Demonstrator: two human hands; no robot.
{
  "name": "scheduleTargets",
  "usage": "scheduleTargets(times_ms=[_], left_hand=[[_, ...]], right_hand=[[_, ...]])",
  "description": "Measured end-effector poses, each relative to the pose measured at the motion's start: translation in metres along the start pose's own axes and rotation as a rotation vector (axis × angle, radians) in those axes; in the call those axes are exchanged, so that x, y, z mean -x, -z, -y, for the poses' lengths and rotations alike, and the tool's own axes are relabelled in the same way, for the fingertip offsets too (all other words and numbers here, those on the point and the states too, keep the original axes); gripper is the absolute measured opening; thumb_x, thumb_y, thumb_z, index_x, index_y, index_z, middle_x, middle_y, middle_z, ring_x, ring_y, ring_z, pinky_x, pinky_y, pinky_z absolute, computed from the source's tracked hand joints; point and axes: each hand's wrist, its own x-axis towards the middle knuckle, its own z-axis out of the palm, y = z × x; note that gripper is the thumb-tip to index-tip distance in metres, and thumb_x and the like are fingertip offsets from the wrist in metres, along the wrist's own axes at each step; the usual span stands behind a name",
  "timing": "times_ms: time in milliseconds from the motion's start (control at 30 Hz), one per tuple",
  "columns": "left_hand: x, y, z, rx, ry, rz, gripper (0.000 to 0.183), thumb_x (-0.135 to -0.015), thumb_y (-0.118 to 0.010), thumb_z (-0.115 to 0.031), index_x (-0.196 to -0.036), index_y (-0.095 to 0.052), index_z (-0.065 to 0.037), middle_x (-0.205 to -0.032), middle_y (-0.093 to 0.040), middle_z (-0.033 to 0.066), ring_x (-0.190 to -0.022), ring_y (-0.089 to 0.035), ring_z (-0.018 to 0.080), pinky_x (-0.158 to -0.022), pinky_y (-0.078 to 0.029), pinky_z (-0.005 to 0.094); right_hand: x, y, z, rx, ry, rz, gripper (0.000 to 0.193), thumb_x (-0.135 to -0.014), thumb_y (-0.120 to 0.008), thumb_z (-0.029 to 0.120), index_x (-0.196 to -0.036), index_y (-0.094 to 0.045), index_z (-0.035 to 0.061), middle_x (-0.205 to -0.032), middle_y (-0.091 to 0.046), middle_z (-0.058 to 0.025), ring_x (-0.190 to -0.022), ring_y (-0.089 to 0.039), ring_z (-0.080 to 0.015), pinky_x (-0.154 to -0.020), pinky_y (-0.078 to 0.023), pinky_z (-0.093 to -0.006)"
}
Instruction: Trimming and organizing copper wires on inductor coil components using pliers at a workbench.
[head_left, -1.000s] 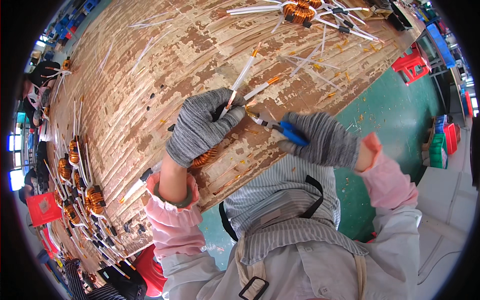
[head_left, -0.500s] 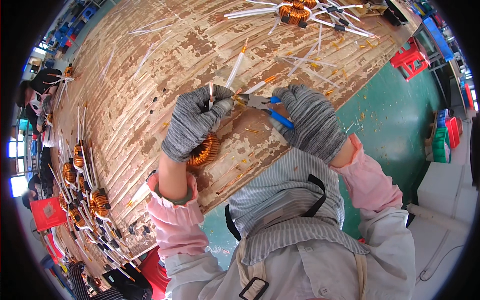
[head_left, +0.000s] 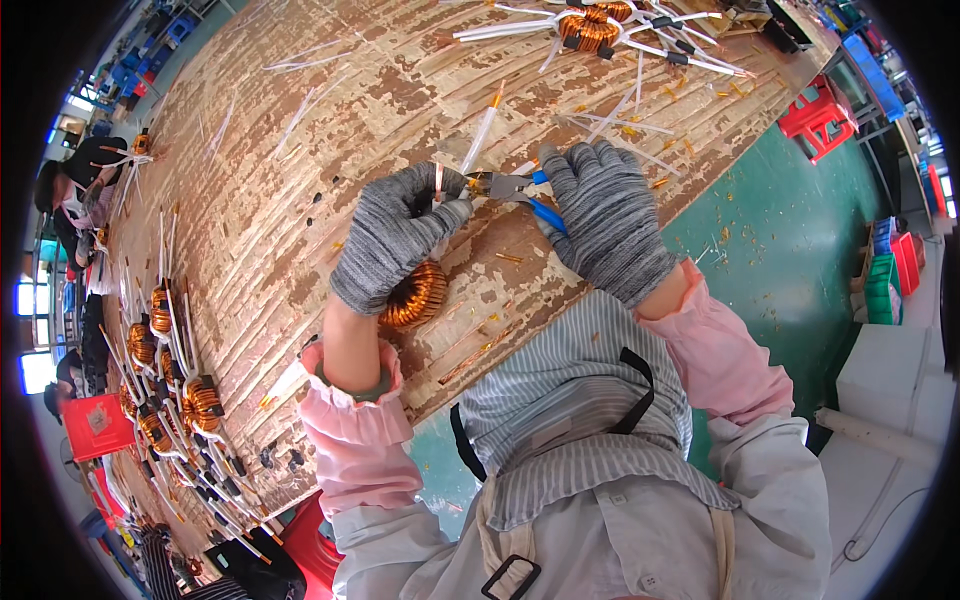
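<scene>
My left hand (head_left: 392, 240), in a grey knit glove, is closed on wire leads of a copper-wound ring coil (head_left: 420, 297). The coil lies on the table beneath my left wrist, partly hidden. A bare copper wire end (head_left: 438, 180) sticks up between my thumb and fingers. My right hand (head_left: 612, 222), gloved alike, grips blue-handled cutting pliers (head_left: 508, 187). Their jaws point left and meet a lead beside my left fingertips. Whether the blades are closed on it is too small to tell. A white-sleeved lead (head_left: 482, 132) with a copper tip reaches out beyond my left hand.
Several finished-looking coils with white leads (head_left: 200, 400) crowd the table's left side; more coils (head_left: 590, 30) lie at the far edge. Wire scraps and sleeves (head_left: 625, 130) litter the worn wooden table (head_left: 400, 110). A red stool (head_left: 820, 117) stands right. Another person (head_left: 78, 195) sits far left.
My right hand and the pliers have moved slightly up and left. My left hand has shifted a little right with the leads, and the coil has moved slightly right too.
</scene>
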Motion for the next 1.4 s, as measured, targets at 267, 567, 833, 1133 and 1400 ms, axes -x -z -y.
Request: scheduleTargets(times_ms=[267, 567, 833, 1133, 1400], left_hand=[[0.000, -0.002, -0.003, -0.051, 0.043, -0.008, 0.012, -0.078, -0.067, -0.009, -0.082, -0.062, 0.000, -0.061, -0.054, -0.0010, -0.053, -0.044, 0.0035, -0.047, -0.035, 0.0216], [0.001, 0.000, -0.002, 0.036, 0.078, -0.019, 0.013, -0.079, -0.065, -0.008, -0.089, -0.065, 0.001, -0.063, -0.058, 0.0001, -0.053, -0.049, 0.0045, -0.047, -0.038, 0.0215], [0.001, 0.009, -0.003, 0.157, 0.130, -0.002, 0.021, -0.076, -0.067, -0.012, -0.091, -0.065, 0.001, -0.076, -0.065, 0.0048, -0.067, -0.057, 0.0100, -0.061, -0.045, 0.0232], [0.003, 0.012, 0.000, 0.208, 0.079, -0.036, 0.021, -0.076, -0.067, -0.009, -0.093, -0.065, 0.003, -0.072, -0.064, 0.0049, -0.062, -0.057, 0.0094, -0.057, -0.046, 0.0228], [0.002, 0.016, -0.001, 0.199, 0.115, -0.005, 0.021, -0.077, -0.066, -0.010, -0.094, -0.065, 0.003, -0.074, -0.064, 0.0067, -0.061, -0.057, 0.0108, -0.056, -0.046, 0.0232]], right_hand=[[-0.001, -0.014, 0.011, -0.059, -0.059, 0.050, 0.053, -0.070, -0.067, 0.025, -0.114, -0.051, -0.0006, -0.098, -0.054, -0.0178, -0.092, -0.052, -0.0323, -0.084, -0.041, -0.0428], [0.001, -0.004, 0.011, -0.429, -0.113, 0.264, 0.026, -0.080, -0.060, 0.021, -0.099, -0.054, 0.0038, -0.082, -0.060, -0.0150, -0.076, -0.059, -0.0303, -0.066, -0.046, -0.0375], [0.010, -0.004, 0.006, -1.406, -0.205, 0.326, 0.032, -0.082, -0.063, 0.030, -0.095, -0.056, 0.0022, -0.081, -0.060, -0.0170, -0.070, -0.059, -0.0310, -0.065, -0.048, -0.0354], [-0.002, 0.000, 0.006, -0.221, 0.062, -0.099, 0.045, -0.074, -0.067, 0.026, -0.109, -0.053, 0.0019, -0.091, -0.055, -0.0166, -0.082, -0.054, -0.0325, -0.072, -0.045, -0.0423], [-0.010, -0.003, 0.009, -0.171, 0.025, -0.076, 0.047, -0.075, -0.062, 0.030, -0.111, -0.054, 0.0012, -0.094, -0.054, -0.0149, -0.091, -0.052, -0.0308, -0.081, -0.041, -0.0431]])
